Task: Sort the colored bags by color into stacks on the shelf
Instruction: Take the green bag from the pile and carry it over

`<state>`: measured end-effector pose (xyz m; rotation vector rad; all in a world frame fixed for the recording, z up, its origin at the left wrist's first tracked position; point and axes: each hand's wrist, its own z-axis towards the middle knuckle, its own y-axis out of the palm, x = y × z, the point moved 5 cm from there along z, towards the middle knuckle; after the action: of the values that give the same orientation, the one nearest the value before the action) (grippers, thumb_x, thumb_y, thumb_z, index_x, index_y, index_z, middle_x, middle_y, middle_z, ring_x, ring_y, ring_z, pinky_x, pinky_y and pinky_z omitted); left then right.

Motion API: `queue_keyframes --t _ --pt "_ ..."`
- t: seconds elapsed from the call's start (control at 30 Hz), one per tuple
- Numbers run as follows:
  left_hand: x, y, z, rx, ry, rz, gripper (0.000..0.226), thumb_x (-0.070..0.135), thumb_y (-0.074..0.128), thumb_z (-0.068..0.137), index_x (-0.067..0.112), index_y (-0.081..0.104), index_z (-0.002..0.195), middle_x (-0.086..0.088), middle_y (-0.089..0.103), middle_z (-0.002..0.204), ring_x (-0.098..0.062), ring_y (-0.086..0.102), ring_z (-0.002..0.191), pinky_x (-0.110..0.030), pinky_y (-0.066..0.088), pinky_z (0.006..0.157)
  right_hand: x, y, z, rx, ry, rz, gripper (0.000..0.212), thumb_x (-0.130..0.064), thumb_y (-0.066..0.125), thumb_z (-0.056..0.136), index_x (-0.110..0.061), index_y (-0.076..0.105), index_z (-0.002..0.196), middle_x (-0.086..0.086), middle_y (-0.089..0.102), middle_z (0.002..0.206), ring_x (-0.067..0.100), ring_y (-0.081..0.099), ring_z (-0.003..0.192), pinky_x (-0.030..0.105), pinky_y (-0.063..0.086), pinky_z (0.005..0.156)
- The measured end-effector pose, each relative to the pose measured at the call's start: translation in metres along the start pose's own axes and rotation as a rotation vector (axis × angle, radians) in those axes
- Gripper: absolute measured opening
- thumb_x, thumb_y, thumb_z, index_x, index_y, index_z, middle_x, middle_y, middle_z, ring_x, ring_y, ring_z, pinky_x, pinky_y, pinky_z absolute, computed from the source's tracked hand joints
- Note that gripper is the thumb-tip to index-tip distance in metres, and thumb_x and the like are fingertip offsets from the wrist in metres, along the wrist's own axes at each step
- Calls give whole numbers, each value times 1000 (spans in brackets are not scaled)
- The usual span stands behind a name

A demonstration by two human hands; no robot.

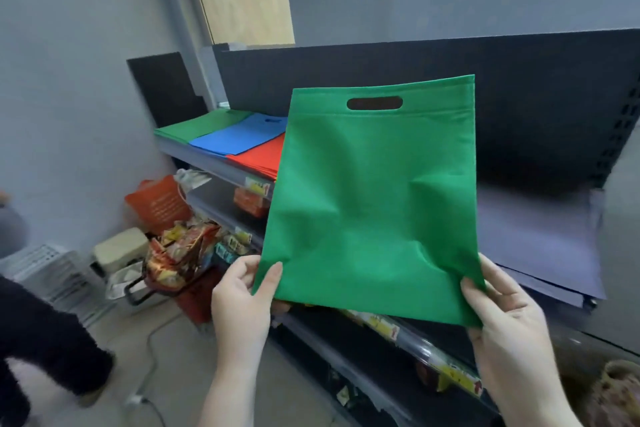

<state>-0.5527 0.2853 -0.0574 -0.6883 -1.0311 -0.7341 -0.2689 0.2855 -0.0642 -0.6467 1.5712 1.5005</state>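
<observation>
1. Three sorted stacks lie side by side on the top shelf (221, 168) at the left: a green stack (204, 123) farthest from the camera, a blue stack (239, 135) in the middle, a red stack (261, 158) nearest.
2. One green bag (372, 201) is held upright in front of the shelf, handle slot at the top, hiding part of the red stack. It looks like the bag now being sorted.
3. Both hands grip its bottom corners: the left hand (242, 298) pinches the lower left corner, thumb on the front; the right hand (509, 308) pinches the lower right corner likewise.
4. Next, I judge, the bag must go left past red and blue and be laid flat, edges squared, on the green stack.
5. Yellow price tags (258, 188) on the shelf edges carry red figures, too blurred to read; the bags show no print.
</observation>
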Motion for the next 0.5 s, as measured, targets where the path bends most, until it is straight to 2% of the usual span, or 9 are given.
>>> queue_keyframes --t 0.1,0.17,0.3,0.4,0.5 --pt "-17 -48 12 122 -6 -12 14 11 66 86 22 59 80 18 72 75 -2 68 68 -15 51 55 28 43 3 -132 48 -77 37 11 46 89 -15 69 100 5 74 99 14 71 86 24 58 72" --pt "-31 -79 23 201 -28 -61 15 9 65 87 21 59 81 17 72 75 -1 68 69 -14 51 57 48 72 5 -205 69 -137 35 14 49 87 -13 67 102 4 74 98 14 71 84 23 58 69" --pt "-59 -136 52 316 -42 -85 14 8 65 87 18 59 80 12 73 76 -2 68 69 -16 53 59 87 133 10 -315 88 -288 36 15 56 84 -13 67 104 1 75 96 16 71 88 25 58 72" --pt "-80 -173 80 362 -39 -67 11 11 65 87 19 59 81 11 74 79 -2 68 70 -20 54 59 115 182 16 -336 84 -333 38 13 59 84 -20 67 101 -4 75 94 13 71 86 25 59 69" --pt "-101 -205 110 387 -42 -54 11 14 64 88 21 60 81 14 73 80 -1 68 73 -25 51 61 140 230 22 -362 40 -385 41 9 61 84 -30 65 96 -14 74 90 5 70 81 15 54 61"
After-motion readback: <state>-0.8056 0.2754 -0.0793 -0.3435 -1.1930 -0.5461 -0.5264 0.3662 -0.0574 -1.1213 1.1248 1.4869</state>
